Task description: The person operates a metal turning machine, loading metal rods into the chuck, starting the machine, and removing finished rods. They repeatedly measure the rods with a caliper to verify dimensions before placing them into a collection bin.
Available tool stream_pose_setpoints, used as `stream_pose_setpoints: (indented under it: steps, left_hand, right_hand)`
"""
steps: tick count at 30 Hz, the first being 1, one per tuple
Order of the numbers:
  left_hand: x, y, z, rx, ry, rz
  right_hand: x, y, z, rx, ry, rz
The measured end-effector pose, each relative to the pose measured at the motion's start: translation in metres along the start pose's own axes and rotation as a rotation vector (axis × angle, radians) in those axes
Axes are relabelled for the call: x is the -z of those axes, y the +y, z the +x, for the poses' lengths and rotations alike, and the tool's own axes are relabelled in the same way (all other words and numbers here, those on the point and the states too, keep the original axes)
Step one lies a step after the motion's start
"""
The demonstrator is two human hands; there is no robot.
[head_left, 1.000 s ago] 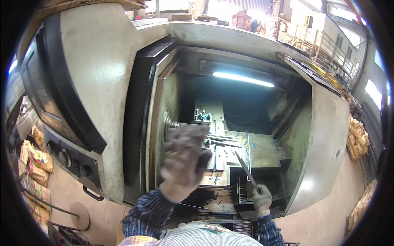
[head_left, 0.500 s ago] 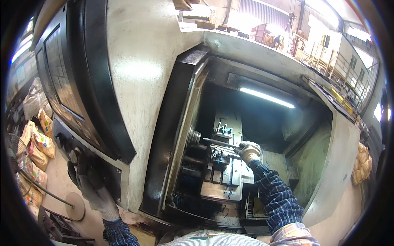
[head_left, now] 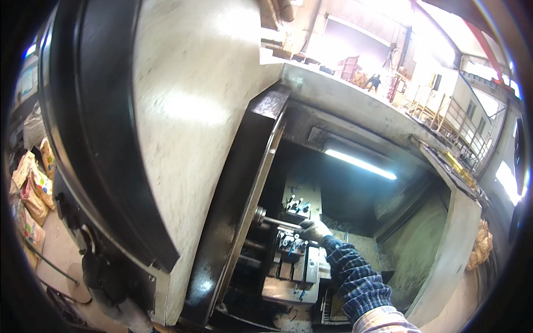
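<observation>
My right hand (head_left: 314, 230), in a light work glove, reaches into a lathe and is closed around a slim metal rod (head_left: 282, 223). The rod's left end meets the round chuck (head_left: 259, 216); whether it sits inside the bore is too small to tell. Below the rod lies a tool block with bolts (head_left: 291, 242), and a second bolted tool block (head_left: 297, 206) stands behind it. My gloved left hand (head_left: 108, 283) is low at the dark control panel (head_left: 141, 286), just under a round knob (head_left: 86, 238). Shadow and blur hide its fingers.
A black door frame (head_left: 233, 188) borders the opening on the left, and a pale metal side panel (head_left: 444, 244) on the right. A tube lamp (head_left: 361, 164) glows inside. Printed sacks (head_left: 34, 191) lie on the floor at far left. A brown wrapped bundle (head_left: 480, 244) is at far right.
My right hand has moved left with the rod, bringing its end from short of the chuck up to it. The view has tilted and shifted; my left hand stays by the panel, lower in view.
</observation>
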State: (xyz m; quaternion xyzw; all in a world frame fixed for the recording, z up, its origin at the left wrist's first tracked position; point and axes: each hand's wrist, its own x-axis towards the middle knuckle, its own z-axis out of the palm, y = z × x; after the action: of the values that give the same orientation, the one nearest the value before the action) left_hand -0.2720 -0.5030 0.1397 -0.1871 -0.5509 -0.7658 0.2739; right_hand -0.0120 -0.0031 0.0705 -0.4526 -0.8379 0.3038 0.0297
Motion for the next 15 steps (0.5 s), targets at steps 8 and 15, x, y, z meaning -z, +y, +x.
stream_pose_setpoints:
  steps: [8,15]
  left_hand:
    - [-0.039,0.047,0.008,0.084,-0.042,-0.167]
    - [0.009,0.014,0.011,0.010,-0.131,-0.061]
  right_hand:
    - [0.004,0.022,0.015,0.026,-0.073,-0.330]
    - [0.014,0.044,0.018,-0.050,-0.080,-0.296]
